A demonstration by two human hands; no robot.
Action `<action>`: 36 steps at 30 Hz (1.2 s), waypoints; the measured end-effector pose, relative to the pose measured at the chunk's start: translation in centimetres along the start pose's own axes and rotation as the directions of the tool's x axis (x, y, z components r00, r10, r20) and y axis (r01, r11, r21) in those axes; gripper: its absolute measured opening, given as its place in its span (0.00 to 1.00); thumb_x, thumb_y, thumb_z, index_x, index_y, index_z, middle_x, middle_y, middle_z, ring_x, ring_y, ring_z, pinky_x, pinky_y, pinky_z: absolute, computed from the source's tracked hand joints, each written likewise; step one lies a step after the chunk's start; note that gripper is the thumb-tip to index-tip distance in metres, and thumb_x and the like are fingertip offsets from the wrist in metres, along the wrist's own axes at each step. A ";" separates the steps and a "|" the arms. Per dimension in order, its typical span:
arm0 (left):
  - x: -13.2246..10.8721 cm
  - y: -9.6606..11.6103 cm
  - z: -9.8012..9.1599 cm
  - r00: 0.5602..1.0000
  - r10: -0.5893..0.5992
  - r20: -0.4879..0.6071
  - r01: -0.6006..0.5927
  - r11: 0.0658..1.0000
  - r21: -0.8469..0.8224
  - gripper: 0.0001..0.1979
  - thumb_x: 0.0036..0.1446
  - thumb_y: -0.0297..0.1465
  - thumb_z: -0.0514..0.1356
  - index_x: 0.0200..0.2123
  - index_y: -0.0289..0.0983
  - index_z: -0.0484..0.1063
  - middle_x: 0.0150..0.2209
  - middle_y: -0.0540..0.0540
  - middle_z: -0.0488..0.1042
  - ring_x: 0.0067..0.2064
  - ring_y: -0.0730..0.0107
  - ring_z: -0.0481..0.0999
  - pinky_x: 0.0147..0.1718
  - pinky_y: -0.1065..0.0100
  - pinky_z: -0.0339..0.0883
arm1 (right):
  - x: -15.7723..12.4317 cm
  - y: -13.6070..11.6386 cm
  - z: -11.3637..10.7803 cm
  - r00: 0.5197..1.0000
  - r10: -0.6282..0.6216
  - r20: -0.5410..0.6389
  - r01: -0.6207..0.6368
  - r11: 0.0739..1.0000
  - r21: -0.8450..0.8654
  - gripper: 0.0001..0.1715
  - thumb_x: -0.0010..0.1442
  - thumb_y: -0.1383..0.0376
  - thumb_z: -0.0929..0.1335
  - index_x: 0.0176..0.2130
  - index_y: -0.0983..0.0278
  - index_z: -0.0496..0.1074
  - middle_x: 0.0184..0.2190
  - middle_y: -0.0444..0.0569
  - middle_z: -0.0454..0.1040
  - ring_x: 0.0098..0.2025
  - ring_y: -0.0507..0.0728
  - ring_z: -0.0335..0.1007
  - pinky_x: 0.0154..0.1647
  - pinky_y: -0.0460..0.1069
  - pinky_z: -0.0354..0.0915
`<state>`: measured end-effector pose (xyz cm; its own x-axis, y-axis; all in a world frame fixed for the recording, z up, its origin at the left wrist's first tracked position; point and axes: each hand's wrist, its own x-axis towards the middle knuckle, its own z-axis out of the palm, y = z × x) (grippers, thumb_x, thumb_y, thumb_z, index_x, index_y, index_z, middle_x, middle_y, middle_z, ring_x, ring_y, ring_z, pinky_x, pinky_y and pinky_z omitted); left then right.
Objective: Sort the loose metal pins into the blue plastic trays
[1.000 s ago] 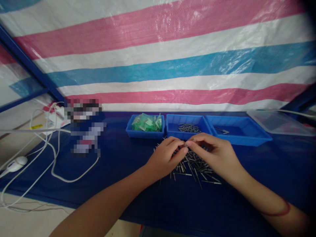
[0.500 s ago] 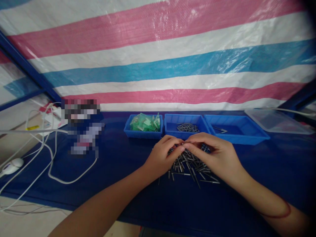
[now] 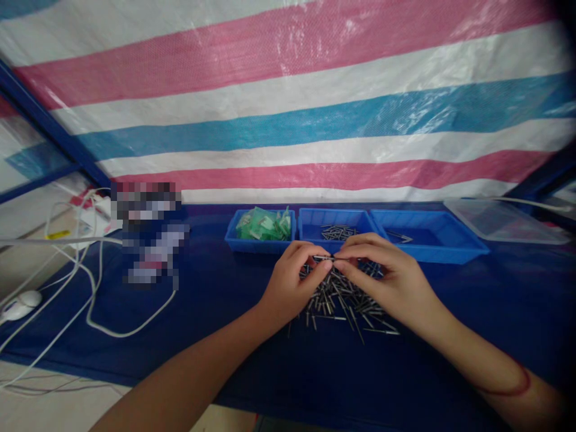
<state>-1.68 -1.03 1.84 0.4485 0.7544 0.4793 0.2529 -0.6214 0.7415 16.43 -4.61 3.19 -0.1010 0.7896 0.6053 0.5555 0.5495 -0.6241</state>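
My left hand (image 3: 291,279) and my right hand (image 3: 390,271) meet above a pile of metal blind rivets (image 3: 344,300) on the blue table. Pinched between both hands' thumbs and fingertips is one thin rivet (image 3: 323,258), lying roughly level; its right part is partly hidden by my right fingers. Behind the hands, the middle blue tray (image 3: 310,225) has a small heap of rivets (image 3: 341,233) in it. A few thin metal pieces (image 3: 400,237) lie in the right blue tray (image 3: 450,249).
The left blue tray (image 3: 252,246) holds small green packets (image 3: 263,225). A clear plastic lid (image 3: 504,222) lies at the back right. White cables (image 3: 94,288) run across the table's left side, near a pixelated object (image 3: 157,252). A striped sheet (image 3: 288,132) hangs behind.
The fingertips have moved slightly apart, and the rivet between them now shows more clearly. My right hand has shifted a little left and up.
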 end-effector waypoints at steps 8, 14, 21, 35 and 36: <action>-0.1 0.1 0.2 1.000 -0.018 0.007 0.018 1.000 0.021 0.08 0.60 0.34 0.58 0.41 0.36 0.69 0.38 0.46 0.72 0.38 0.71 0.72 0.36 0.70 0.64 | 0.1 0.4 -0.4 0.992 -0.113 0.062 0.122 0.977 -0.173 0.07 0.60 0.66 0.66 0.37 0.61 0.74 0.40 0.51 0.72 0.43 0.57 0.71 0.44 0.53 0.67; -0.3 0.6 0.0 0.964 0.085 0.253 -0.146 0.961 0.233 0.08 0.61 0.32 0.56 0.41 0.37 0.72 0.36 0.49 0.76 0.39 0.69 0.72 0.40 0.66 0.59 | 1.4 2.9 -4.6 0.960 -0.133 -0.248 -0.056 0.775 -0.630 0.09 0.58 0.63 0.66 0.33 0.64 0.75 0.36 0.52 0.74 0.38 0.59 0.72 0.41 0.55 0.63; -0.8 1.0 -0.2 0.868 0.226 0.441 -0.399 0.847 0.352 0.11 0.57 0.31 0.56 0.43 0.43 0.75 0.43 0.46 0.75 0.46 0.62 0.67 0.41 0.61 0.54 | 1.6 5.6 -6.7 0.958 0.190 -0.214 -0.278 0.440 -0.854 0.16 0.60 0.56 0.62 0.36 0.63 0.74 0.39 0.58 0.75 0.40 0.66 0.69 0.32 0.56 0.56; -1.5 0.4 0.6 0.773 0.367 0.518 -0.612 0.646 0.456 0.08 0.64 0.33 0.55 0.34 0.42 0.73 0.42 0.52 0.75 0.50 0.64 0.65 0.46 0.58 0.50 | 0.9 2.3 -3.4 0.998 0.069 0.016 -0.041 0.742 -0.669 0.11 0.61 0.58 0.64 0.37 0.59 0.74 0.37 0.49 0.77 0.41 0.63 0.71 0.40 0.57 0.57; -1.5 0.3 0.7 0.770 0.375 0.517 -0.619 0.634 0.463 0.08 0.64 0.32 0.54 0.34 0.41 0.72 0.40 0.52 0.75 0.50 0.64 0.65 0.46 0.58 0.50 | 0.9 2.1 -3.3 0.997 0.067 0.026 -0.034 0.757 -0.652 0.11 0.61 0.58 0.64 0.36 0.59 0.73 0.37 0.49 0.77 0.40 0.63 0.71 0.41 0.57 0.57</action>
<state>-1.66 -2.54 1.03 0.8829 0.2388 0.4043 0.2797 -0.9591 -0.0443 20.18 -3.65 4.04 -0.0853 0.8316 0.5488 0.9625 0.2112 -0.1704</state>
